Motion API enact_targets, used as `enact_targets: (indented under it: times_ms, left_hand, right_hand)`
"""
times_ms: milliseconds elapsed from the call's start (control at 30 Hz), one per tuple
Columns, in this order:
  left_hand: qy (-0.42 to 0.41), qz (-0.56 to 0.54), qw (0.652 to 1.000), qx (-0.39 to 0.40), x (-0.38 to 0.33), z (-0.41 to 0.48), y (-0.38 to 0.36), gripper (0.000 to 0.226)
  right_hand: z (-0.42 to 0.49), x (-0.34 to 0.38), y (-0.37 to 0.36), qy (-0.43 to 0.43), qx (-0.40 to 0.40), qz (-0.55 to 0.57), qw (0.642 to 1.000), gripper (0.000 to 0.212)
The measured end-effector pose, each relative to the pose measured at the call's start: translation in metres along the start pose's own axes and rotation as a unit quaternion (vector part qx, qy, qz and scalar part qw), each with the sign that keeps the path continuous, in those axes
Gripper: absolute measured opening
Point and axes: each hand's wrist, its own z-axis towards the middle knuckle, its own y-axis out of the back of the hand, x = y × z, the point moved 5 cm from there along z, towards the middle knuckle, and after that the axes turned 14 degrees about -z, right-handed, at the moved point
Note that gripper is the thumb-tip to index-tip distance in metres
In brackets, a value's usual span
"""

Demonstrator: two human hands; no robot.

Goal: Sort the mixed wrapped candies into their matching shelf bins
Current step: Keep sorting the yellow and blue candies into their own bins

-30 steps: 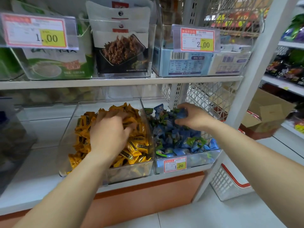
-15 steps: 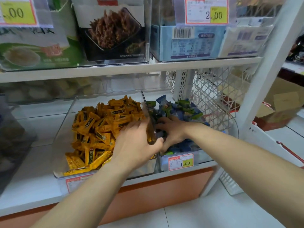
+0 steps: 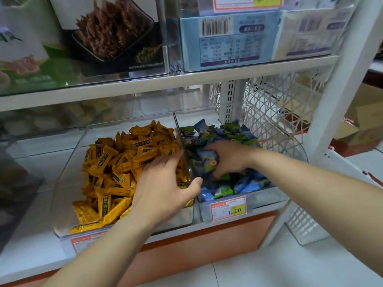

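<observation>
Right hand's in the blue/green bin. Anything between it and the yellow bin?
Yes: the clear bin walls between them, with the left hand straddling those, thumb on the blue side. The right hand grips blue and green candies; above the rims nothing visible blocks.

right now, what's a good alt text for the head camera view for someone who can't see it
A person's right hand grips a handful of blue and green candies in the right clear bin on a shop shelf. The left hand lies over the yellow candies in the left bin, thumb across the wall between them.
</observation>
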Motion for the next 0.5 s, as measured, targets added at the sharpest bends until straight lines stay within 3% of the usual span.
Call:
enact_targets:
  times_ms: [67, 133, 200, 267, 333, 400, 433, 500]
  left_hand:
    - [-0.001, -0.004, 1.0, 0.002, 0.0, 0.001, 0.0, 0.073]
    - [-0.003, -0.007, 1.0, 0.001, -0.001, 0.001, 0.0, 0.072]
    - [-0.003, -0.006, 1.0, 0.001, -0.001, 0.001, 0.0, 0.073]
    - [-0.002, -0.009, 1.0, 0.007, 0.0, 0.0, 0.0, 0.074]
    - [0.001, -0.011, 1.0, 0.011, 0.001, 0.0, 0.0, 0.074]
    - [-0.001, -0.011, 1.0, 0.011, 0.001, 0.0, 0.0, 0.074]
    - [-0.001, -0.011, 1.0, 0.01, 0.001, 0.0, 0.0, 0.074]
    - [-0.002, -0.009, 1.0, 0.008, 0.0, 0.001, 0.0, 0.073]
  right_hand:
    - [-0.002, -0.014, 0.031, -0.018, -0.08, 0.04, 0.996, 0.06]
    - [-0.005, -0.029, 0.054, -0.054, -0.106, 0.011, 0.993, 0.082]
    - [-0.008, -0.041, 0.061, -0.1, -0.059, -0.048, 0.992, 0.107]
    - [-0.013, -0.041, 0.059, -0.131, -0.019, -0.116, 0.984, 0.113]
    - [-0.017, -0.029, 0.059, -0.132, -0.072, -0.182, 0.972, 0.095]
    - [-0.02, -0.009, 0.055, -0.076, -0.172, -0.161, 0.969, 0.052]
    - [-0.02, -0.001, 0.047, -0.046, -0.179, -0.117, 0.976, 0.033]
    - [-0.016, 0.013, 0.023, -0.014, -0.091, -0.06, 0.994, 0.02]
